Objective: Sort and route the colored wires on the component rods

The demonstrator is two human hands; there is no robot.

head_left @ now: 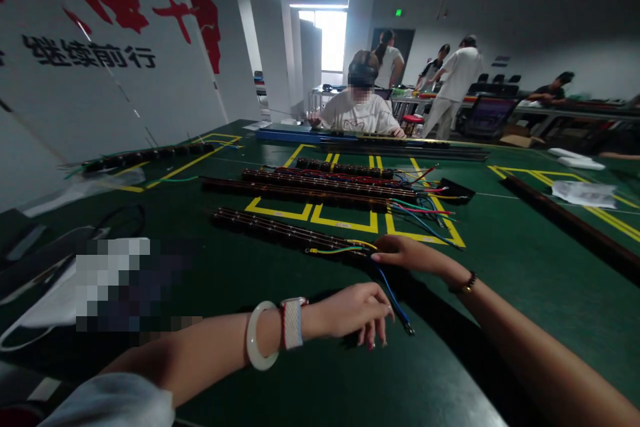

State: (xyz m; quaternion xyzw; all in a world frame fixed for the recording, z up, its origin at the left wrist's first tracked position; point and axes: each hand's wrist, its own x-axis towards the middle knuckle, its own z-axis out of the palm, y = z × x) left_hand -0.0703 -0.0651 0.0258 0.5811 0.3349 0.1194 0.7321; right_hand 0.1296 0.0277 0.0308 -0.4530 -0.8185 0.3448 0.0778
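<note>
A long dark strip [283, 229] with rows of shiny dots lies slanted on the green table. From its right end come short wires: a yellow-green wire [335, 250] with a ring terminal and a blue wire [393, 293] with a metal terminal at its tip. My right hand [407, 252] is closed around this wired end, thumb towards me, and its other fingers are partly hidden. Nearer to me, my left hand [357, 312] hovers beside the blue wire, fingers loosely bent and apart, with nothing seen in them.
Behind lie several similar strips [320, 188] with coloured wires, over yellow tape outlines [345, 225]. A long dark bar [575, 223] and a clear plastic bag [585, 193] are at right. A white mask [55, 293] lies at left. A person [357, 110] sits across the table.
</note>
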